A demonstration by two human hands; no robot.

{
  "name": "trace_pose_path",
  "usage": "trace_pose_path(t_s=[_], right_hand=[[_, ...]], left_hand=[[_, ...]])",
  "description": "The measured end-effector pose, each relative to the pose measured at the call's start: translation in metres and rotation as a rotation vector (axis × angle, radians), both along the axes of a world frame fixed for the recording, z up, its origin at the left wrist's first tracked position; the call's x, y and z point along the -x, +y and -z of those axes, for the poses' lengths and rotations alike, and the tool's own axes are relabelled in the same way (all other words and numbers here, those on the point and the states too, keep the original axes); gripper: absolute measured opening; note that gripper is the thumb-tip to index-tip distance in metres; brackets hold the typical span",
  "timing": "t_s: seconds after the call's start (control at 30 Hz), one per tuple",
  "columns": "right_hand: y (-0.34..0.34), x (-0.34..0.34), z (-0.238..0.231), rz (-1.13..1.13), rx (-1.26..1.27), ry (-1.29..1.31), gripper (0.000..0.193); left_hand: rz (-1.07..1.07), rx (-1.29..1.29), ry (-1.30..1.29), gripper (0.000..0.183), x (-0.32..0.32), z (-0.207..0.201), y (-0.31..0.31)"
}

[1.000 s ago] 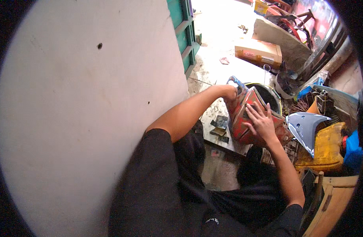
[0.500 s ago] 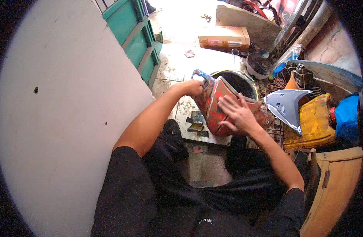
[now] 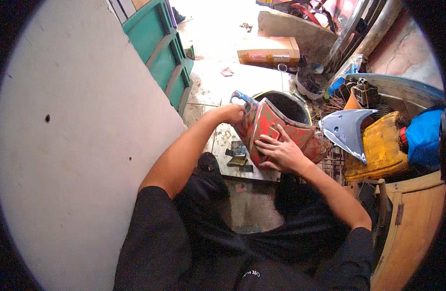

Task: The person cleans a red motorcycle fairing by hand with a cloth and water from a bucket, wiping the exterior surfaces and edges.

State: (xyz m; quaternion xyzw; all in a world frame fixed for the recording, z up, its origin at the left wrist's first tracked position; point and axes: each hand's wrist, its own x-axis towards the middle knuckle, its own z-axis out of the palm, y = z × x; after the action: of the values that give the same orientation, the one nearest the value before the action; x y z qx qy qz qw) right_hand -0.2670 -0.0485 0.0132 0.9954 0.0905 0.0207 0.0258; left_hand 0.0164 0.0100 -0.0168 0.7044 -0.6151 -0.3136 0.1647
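A motorcycle body panel, red with patchy brown worn areas and a bluish upper end, is tilted in front of me. My left hand is closed around its upper left edge. Lying across the lower red face is my right hand, fingers stretched out and spread; whether anything thin lies under the palm is hidden. Just behind the panel stands a dark bucket with a yellowish rim, partly covered by it. Small dark and olive flat pieces lie on the white tile left of the panel.
A white wall and green door border the left. On the right are a grey-blue plastic panel, a yellow jerrycan, a blue bag and a wooden cabinet. A cardboard box lies farther off.
My right hand has slid slightly left and down on the panel's face, its fingers more spread. My left hand keeps its hold. The whole view has shifted a little.
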Motion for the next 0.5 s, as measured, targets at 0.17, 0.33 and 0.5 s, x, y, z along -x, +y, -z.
trace_pose_path(t_s=[0.17, 0.33, 0.5], right_hand=[[-0.02, 0.0, -0.018, 0.314, 0.191, -0.285, 0.066], [0.001, 0.007, -0.008, 0.158, 0.051, -0.084, 0.069], [0.014, -0.003, -0.018, 0.184, 0.102, -0.009, 0.066]], left_hand=[[0.075, 0.025, -0.07, 0.032, 0.014, -0.012, -0.005], [0.058, -0.043, -0.05, 0.032, 0.008, -0.012, -0.006], [0.057, 0.001, -0.098, 0.035, -0.001, 0.001, 0.0]])
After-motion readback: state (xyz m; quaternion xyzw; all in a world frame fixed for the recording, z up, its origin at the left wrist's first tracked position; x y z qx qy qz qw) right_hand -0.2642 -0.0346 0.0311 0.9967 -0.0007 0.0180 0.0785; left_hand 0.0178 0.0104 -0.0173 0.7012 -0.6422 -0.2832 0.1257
